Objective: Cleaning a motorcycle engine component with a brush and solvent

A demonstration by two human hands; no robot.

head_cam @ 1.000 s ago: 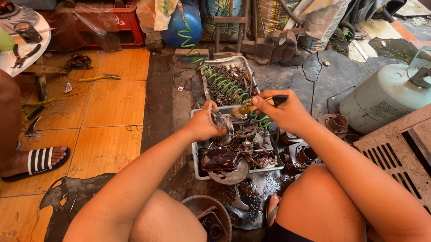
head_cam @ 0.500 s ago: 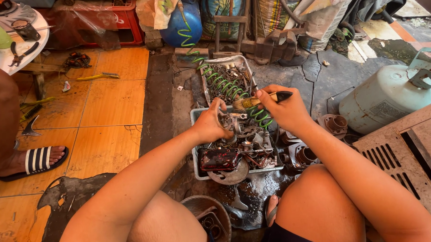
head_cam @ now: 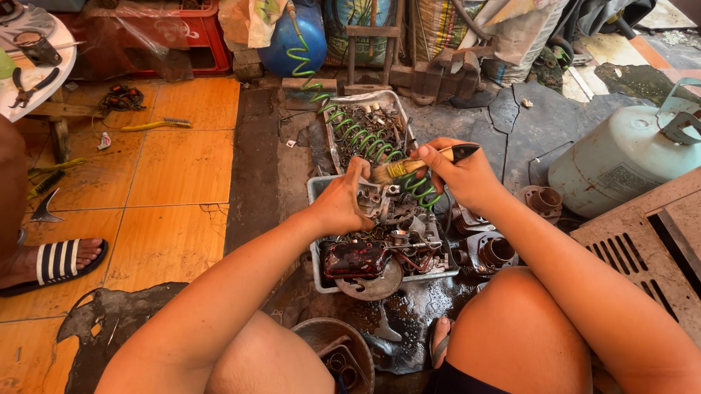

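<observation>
I see a tray of engine parts on the floor between my knees, with a second tray just behind it. A coiled hose runs from behind across both trays. My left hand and right hand meet over the near tray. A gas cylinder lies to the right, a sandalled foot far left.

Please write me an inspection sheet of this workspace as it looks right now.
Surface: orange tiled floor with a dark, oily strip under the work.
Job's things: metal engine part held over a parts tray; paintbrush.
Clutter: second tray of small parts, pliers, round basin.
Grippers: left hand grips the part; right hand holds the brush.
Cables: green coiled hose.
Surroundings: pale gas cylinder, blue tank, another person's sandalled foot.
</observation>
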